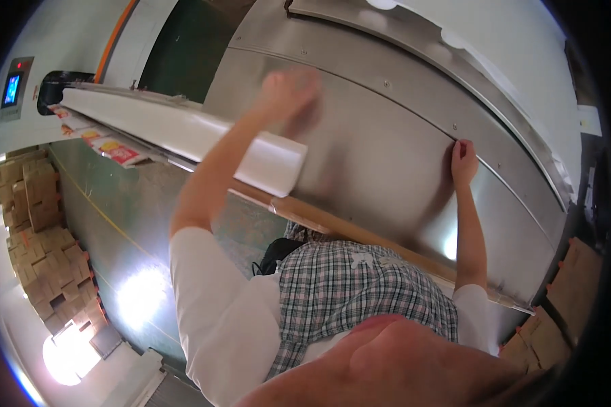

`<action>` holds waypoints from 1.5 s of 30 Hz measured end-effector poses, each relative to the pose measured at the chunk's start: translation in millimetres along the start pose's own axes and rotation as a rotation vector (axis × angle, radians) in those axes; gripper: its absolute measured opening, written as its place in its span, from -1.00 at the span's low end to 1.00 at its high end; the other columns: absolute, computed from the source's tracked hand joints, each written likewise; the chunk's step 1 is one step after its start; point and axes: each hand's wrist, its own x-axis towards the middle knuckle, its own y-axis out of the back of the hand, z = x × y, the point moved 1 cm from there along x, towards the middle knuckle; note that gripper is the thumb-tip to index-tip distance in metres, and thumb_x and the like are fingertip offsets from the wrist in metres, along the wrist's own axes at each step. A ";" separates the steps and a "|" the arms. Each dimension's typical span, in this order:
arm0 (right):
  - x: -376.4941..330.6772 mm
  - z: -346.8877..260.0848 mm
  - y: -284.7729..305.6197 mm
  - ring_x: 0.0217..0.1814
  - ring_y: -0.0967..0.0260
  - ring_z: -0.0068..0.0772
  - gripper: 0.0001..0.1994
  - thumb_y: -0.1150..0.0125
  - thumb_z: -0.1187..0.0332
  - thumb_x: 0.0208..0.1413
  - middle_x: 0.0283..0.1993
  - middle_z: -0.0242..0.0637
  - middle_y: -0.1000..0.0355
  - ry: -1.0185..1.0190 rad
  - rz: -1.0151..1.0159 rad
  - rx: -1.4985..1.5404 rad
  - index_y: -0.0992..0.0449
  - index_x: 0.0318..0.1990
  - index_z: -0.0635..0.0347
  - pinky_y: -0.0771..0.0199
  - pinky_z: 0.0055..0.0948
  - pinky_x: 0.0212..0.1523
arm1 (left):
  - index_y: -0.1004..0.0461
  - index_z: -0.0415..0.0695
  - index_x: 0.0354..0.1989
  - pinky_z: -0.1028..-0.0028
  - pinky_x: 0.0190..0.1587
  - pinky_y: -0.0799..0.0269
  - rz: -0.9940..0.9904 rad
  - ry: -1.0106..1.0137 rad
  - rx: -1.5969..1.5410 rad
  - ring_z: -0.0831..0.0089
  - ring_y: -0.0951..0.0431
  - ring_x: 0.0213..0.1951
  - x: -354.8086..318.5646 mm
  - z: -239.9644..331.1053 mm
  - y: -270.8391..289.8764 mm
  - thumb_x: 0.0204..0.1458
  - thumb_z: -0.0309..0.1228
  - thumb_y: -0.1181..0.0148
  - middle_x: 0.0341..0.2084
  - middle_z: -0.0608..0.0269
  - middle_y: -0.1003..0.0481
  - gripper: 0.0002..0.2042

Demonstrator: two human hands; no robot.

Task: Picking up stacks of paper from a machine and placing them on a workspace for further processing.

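Observation:
My left hand [292, 95], smeared by motion, is raised over the left part of a stainless steel worktop [380, 156]. Its fingers are too blurred to read. Below that forearm lies the rounded end of a long white chute or guide [271, 163], which runs off to the left. Farther right, my right hand [463, 159] is closed, with its curled fingers against the steel beside a seam with screws. Whatever those fingers may hold is hidden.
Printed red and yellow packaging [115, 148] hangs along the chute. A control panel [12, 88] with a lit screen is at far left. Cardboard stacks [51, 251] line the left floor; more cardboard boxes [539, 339] stand at right. White sheeting [509, 41] covers the far side.

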 end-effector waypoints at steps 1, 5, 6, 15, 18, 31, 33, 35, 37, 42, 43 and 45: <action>-4.3 -8.5 -6.9 -0.47 -0.38 -0.25 -0.88 -0.04 0.30 0.03 -0.45 -0.27 -0.41 0.041 0.103 -0.045 -0.40 -0.32 0.09 -0.36 -0.34 -0.45 | -0.47 -0.04 -0.21 0.33 -0.23 -0.42 0.104 -0.051 0.035 0.24 -0.49 -0.24 27.7 -21.5 4.5 -0.06 -0.20 -0.12 -0.27 0.23 -0.50 -0.73; -0.8 -29.4 -24.7 -0.49 -0.37 -0.25 -0.89 -0.04 0.32 0.03 -0.47 -0.28 -0.40 0.036 0.097 -0.106 -0.38 -0.31 0.10 -0.35 -0.33 -0.47 | -0.36 0.01 -0.02 0.31 -0.08 -0.32 0.151 -0.241 0.399 0.24 -0.39 -0.05 159.0 -184.1 5.3 -0.13 0.09 -0.08 -0.07 0.17 -0.40 -0.45; -1.8 -26.2 -22.3 -0.49 -0.37 -0.25 -0.89 -0.05 0.32 0.03 -0.47 -0.28 -0.39 0.048 0.104 -0.128 -0.38 -0.32 0.10 -0.35 -0.33 -0.48 | -0.29 0.04 0.05 0.24 0.00 -0.23 0.165 -0.041 0.314 0.21 -0.30 0.03 182.9 -188.0 3.9 -0.15 0.17 -0.02 0.02 0.12 -0.31 -0.37; -2.8 -31.4 -18.7 -0.52 -0.33 -0.26 -0.93 -0.03 0.39 0.02 -0.48 -0.27 -0.36 0.050 0.133 -0.213 -0.36 -0.35 0.14 -0.34 -0.39 -0.52 | -0.23 0.16 0.11 -0.06 0.08 0.03 0.394 0.188 0.380 -0.15 -0.12 0.10 251.2 -187.2 -19.4 -0.16 0.32 0.18 0.10 -0.06 -0.16 -0.30; -1.5 -35.0 -21.0 -0.52 -0.33 -0.26 -0.94 -0.03 0.41 0.01 -0.47 -0.26 -0.35 0.052 0.143 -0.216 -0.36 -0.35 0.16 -0.34 -0.39 -0.51 | -0.25 0.20 0.09 -0.08 0.05 0.00 0.446 0.136 0.393 -0.16 -0.14 0.09 256.3 -199.5 -24.0 -0.12 0.26 0.20 0.11 -0.04 -0.15 -0.37; -0.9 -37.5 -26.4 -0.48 -0.35 -0.15 -0.90 -0.02 0.38 0.03 -0.44 -0.19 -0.37 0.006 0.125 -0.212 -0.36 -0.33 0.19 -0.36 -0.33 -0.48 | -0.44 -0.23 -0.18 0.37 -0.12 -0.26 0.575 -0.039 -0.977 0.33 -0.40 -0.18 390.8 -187.4 1.7 0.03 -0.18 0.04 -0.29 0.09 -0.46 -0.64; -0.9 -36.0 -26.7 -0.48 -0.36 -0.14 -0.90 -0.02 0.38 0.03 -0.44 -0.18 -0.37 0.000 0.134 -0.202 -0.36 -0.33 0.19 -0.37 -0.32 -0.48 | -0.43 -0.24 -0.17 0.38 -0.10 -0.24 0.526 0.001 -1.032 0.36 -0.38 -0.17 401.5 -183.5 -3.6 0.03 -0.17 0.04 -0.26 0.13 -0.45 -0.63; -3.9 -31.4 -22.7 -0.49 -0.35 -0.16 -0.91 -0.02 0.39 0.03 -0.45 -0.19 -0.37 0.003 0.152 -0.224 -0.36 -0.33 0.19 -0.38 -0.34 -0.48 | -0.42 -0.24 -0.15 0.39 -0.07 -0.22 0.458 0.042 -1.095 0.38 -0.37 -0.16 407.2 -169.2 -11.0 0.04 -0.16 0.05 -0.23 0.17 -0.44 -0.62; -1.5 -33.4 -18.6 -0.50 -0.35 -0.18 -0.91 -0.03 0.40 0.03 -0.45 -0.19 -0.37 -0.001 0.152 -0.220 -0.36 -0.33 0.20 -0.37 -0.36 -0.49 | -0.38 -0.23 -0.06 0.39 -0.01 -0.16 0.353 0.053 -1.070 0.39 -0.33 -0.10 406.4 -163.9 -9.3 0.05 -0.15 0.08 -0.14 0.17 -0.40 -0.58; -0.4 -37.9 -18.5 -0.49 -0.32 -0.25 -0.90 -0.01 0.42 0.05 -0.46 -0.18 -0.35 -0.044 0.144 -0.169 -0.36 -0.31 0.23 -0.35 -0.41 -0.46 | -0.34 -0.25 -0.04 0.40 -0.01 -0.16 0.240 0.125 -1.265 0.39 -0.31 -0.07 400.2 -175.9 11.1 0.05 -0.14 0.10 -0.13 0.18 -0.38 -0.55; -0.1 -38.6 -20.3 -0.50 -0.32 -0.26 -0.90 -0.01 0.42 0.05 -0.46 -0.19 -0.35 -0.031 0.143 -0.172 -0.36 -0.31 0.23 -0.35 -0.41 -0.46 | -0.35 -0.25 -0.05 0.41 -0.03 -0.17 0.099 0.193 -1.470 0.38 -0.32 -0.08 396.7 -180.5 16.1 0.04 -0.14 0.10 -0.15 0.19 -0.39 -0.56; 0.7 -40.8 -23.6 -0.50 -0.32 -0.28 -0.90 -0.02 0.41 0.05 -0.46 -0.19 -0.35 -0.017 0.143 -0.171 -0.36 -0.31 0.23 -0.34 -0.42 -0.47 | -0.36 -0.26 -0.08 0.41 -0.05 -0.19 0.252 0.130 -1.299 0.37 -0.34 -0.10 389.7 -174.3 1.7 0.04 -0.15 0.10 -0.17 0.18 -0.40 -0.57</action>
